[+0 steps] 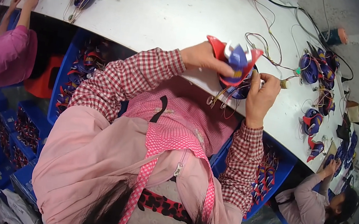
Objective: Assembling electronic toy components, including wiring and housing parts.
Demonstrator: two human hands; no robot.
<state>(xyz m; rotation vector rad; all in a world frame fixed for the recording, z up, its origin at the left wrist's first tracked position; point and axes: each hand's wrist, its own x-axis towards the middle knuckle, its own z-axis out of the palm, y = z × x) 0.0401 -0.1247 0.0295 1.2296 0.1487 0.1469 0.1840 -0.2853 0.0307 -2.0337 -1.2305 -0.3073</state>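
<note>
Your left hand [203,59] grasps the red-and-purple toy part [241,58], thumb across its front, holding it above the near edge of the white table [166,15]. Your right hand [263,93] is at its right side, fingers curled; I cannot tell whether they grip it or a wire. Similar parts [312,121] with thin wires lie farther right on the table.
</note>
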